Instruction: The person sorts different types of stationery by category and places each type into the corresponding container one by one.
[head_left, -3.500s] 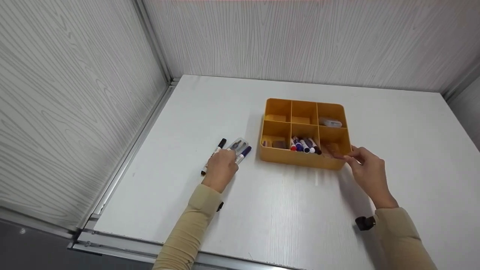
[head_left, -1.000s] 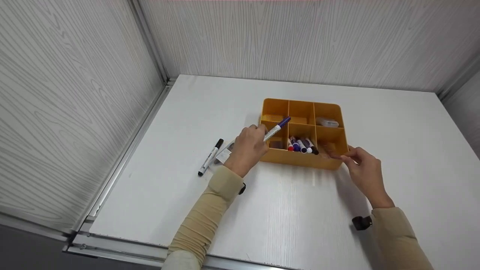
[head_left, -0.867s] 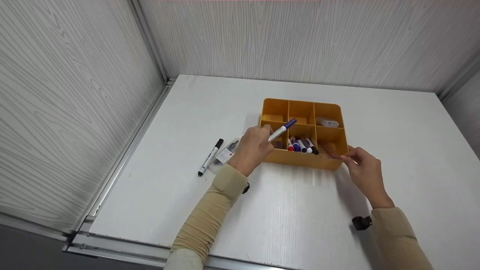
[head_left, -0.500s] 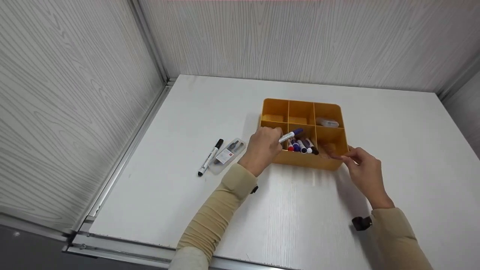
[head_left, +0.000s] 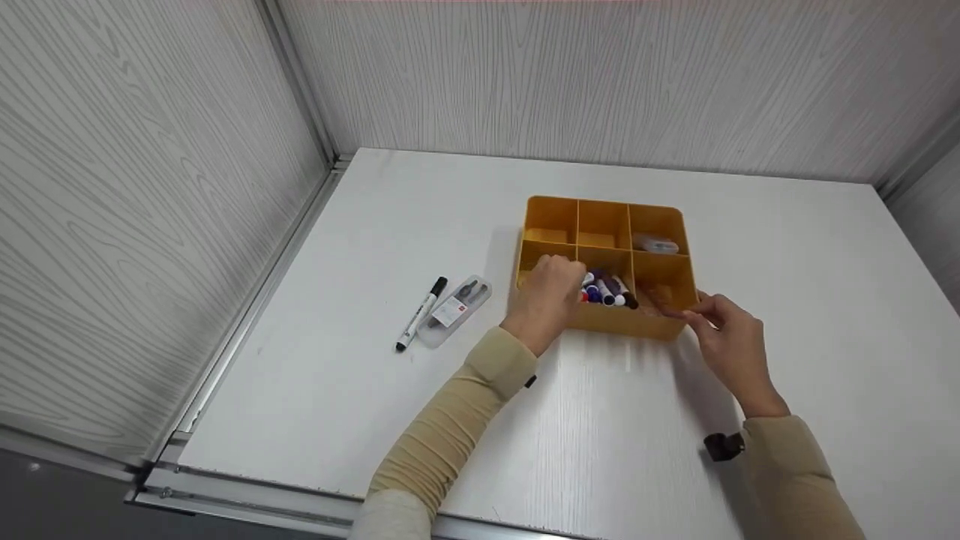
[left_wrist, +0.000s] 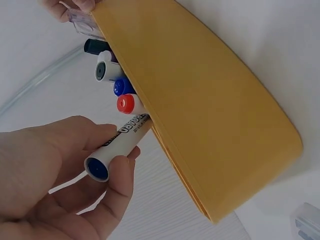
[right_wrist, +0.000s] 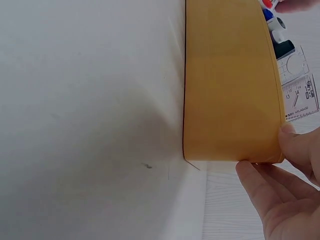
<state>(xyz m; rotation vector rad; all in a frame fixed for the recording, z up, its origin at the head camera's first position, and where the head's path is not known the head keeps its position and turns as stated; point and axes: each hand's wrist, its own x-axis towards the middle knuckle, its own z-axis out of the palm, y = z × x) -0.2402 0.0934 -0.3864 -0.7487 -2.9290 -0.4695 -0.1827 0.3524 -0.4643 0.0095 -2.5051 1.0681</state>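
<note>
My left hand (head_left: pixel 547 304) is over the front of a yellow six-compartment organizer box (head_left: pixel 615 324). Thumb and fingers pinch a white whiteboard marker (left_wrist: pixel 117 147) with a blue end, angled over the rim; its far part is hidden behind the box wall in the left wrist view. Right beside it, several markers (head_left: pixel 609 291) lie in the front middle compartment, among them a red-ended one (left_wrist: pixel 127 104). My right hand (head_left: pixel 729 341) grips the box's front right corner, thumb at the rim and fingers on the side wall. Clear rulers (right_wrist: pixel 300 97) stick out near that thumb.
Left of the box, a black-capped whiteboard marker (head_left: pixel 420 316) and a clear plastic case (head_left: pixel 454 311) with a compass-like tool lie on the white table (head_left: pixel 300 405). A small pale item (head_left: pixel 656 245) sits in the back right compartment. Panels enclose the table behind and at the sides.
My left hand has picked up the blue marker beside the clear case and carried it right, lowering it toward the middle compartment. The clear case is uncovered. My right hand stays at the corner.
</note>
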